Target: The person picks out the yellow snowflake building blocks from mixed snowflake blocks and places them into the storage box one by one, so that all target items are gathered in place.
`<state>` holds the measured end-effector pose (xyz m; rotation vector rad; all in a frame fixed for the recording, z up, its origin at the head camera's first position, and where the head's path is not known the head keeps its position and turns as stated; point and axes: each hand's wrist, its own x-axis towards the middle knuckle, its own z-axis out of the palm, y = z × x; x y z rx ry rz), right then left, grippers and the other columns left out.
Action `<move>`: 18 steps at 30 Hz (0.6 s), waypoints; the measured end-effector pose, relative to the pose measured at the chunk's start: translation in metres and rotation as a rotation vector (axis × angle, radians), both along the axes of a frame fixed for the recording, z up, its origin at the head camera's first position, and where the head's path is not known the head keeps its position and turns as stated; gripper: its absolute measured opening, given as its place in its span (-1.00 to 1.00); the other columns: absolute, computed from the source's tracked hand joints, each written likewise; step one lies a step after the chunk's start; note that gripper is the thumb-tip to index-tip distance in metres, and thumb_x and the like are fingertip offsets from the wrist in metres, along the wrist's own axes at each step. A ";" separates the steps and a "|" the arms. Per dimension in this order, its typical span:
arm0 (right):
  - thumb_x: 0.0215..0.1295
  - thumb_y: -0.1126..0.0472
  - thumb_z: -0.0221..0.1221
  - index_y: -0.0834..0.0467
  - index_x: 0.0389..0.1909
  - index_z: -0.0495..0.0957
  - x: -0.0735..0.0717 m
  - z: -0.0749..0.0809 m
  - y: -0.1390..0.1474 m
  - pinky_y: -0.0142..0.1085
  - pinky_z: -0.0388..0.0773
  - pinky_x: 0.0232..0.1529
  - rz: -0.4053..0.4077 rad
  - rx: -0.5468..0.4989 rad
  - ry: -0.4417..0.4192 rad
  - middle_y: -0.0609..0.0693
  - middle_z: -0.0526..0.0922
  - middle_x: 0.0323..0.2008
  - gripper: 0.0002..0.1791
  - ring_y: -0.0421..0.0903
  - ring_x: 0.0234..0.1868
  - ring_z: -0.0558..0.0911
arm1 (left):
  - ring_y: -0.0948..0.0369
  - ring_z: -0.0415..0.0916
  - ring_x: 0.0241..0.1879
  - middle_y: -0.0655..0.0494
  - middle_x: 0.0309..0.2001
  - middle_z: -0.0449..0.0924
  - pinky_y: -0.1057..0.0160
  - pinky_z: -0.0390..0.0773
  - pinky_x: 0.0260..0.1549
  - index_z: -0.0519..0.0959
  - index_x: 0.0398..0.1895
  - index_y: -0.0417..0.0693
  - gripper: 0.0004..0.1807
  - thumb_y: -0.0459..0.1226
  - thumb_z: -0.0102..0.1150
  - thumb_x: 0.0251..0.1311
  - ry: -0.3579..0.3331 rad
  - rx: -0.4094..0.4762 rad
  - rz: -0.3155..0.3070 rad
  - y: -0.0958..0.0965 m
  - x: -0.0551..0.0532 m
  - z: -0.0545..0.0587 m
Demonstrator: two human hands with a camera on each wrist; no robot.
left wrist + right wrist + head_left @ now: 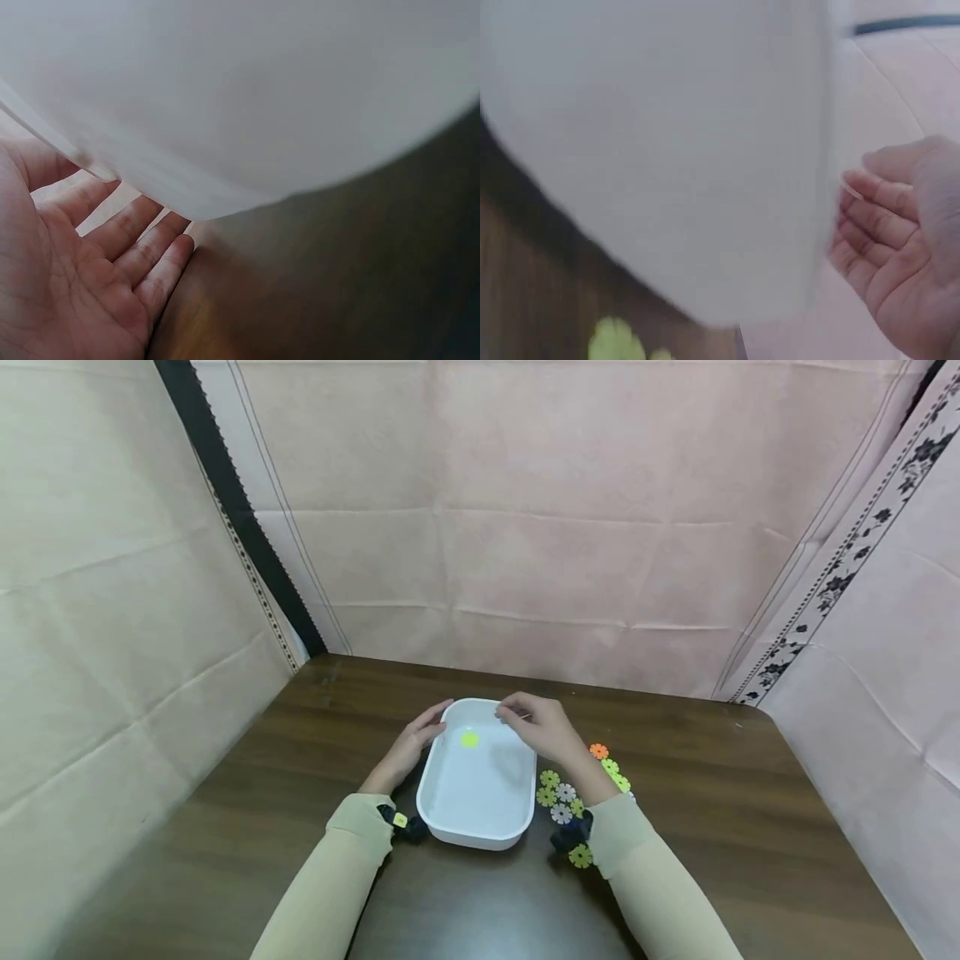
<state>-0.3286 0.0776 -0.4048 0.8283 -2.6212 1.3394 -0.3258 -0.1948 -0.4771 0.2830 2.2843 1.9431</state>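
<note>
White plastic tray (480,789) on the table, between both hands; one yellow-green piece (469,739) inside, toward the far end. Left hand (417,742): fingers extended along the tray's left side, not wrapped round it. Right hand (542,722): fingers bent above the far right corner; whether they pinch anything we cannot tell.

Risks, as we judge: the right cuff (618,827) could sweep the flower-shaped pieces (560,814) lying beside the tray, being so near them; a sideways push from the left hand could slide the tray, as we see no firm hold.

Surface: dark wood-grain tabletop (247,827), glossy toward us. Room: creased pale cloth (525,552) on three sides, black band (240,514) left, floral border (840,581) right.
</note>
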 end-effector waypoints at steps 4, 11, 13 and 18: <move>0.53 0.00 0.09 0.18 0.00 0.63 0.003 -0.001 0.033 -0.19 0.66 -0.14 -0.036 -0.096 0.030 -0.05 0.73 -0.17 -0.66 -0.10 -0.16 0.70 | 0.07 0.07 0.51 0.17 0.51 0.20 -0.23 -0.02 0.42 0.28 0.51 0.28 -0.45 -0.01 -0.06 0.48 0.003 0.007 0.011 0.003 0.001 -0.002; 0.53 0.03 0.10 0.15 -0.01 0.62 0.001 -0.016 0.091 -0.06 0.67 -0.12 -0.068 -0.070 -0.010 0.10 0.73 -0.14 -0.71 0.13 -0.12 0.71 | 0.10 0.04 0.52 0.19 0.52 0.18 -0.21 -0.05 0.43 0.27 0.51 0.30 -0.45 0.01 -0.08 0.50 -0.002 -0.003 0.006 0.001 0.000 -0.003; 0.53 0.02 0.09 0.13 0.00 0.62 0.002 -0.023 0.109 -0.05 0.67 -0.12 -0.081 -0.035 -0.027 0.12 0.72 -0.13 -0.71 0.16 -0.10 0.71 | 0.10 0.02 0.53 0.18 0.53 0.16 -0.21 -0.07 0.43 0.25 0.53 0.28 -0.45 0.01 -0.09 0.51 -0.004 -0.005 -0.006 0.001 0.000 -0.004; 0.54 -0.01 0.07 0.13 0.05 0.61 0.003 -0.040 0.153 -0.14 0.63 -0.20 -0.133 0.073 -0.038 0.10 0.73 -0.14 -0.66 0.07 -0.15 0.69 | 0.10 0.04 0.52 0.17 0.52 0.18 -0.19 -0.04 0.43 0.26 0.52 0.28 -0.45 0.01 -0.07 0.50 0.011 0.001 -0.004 0.003 -0.002 -0.004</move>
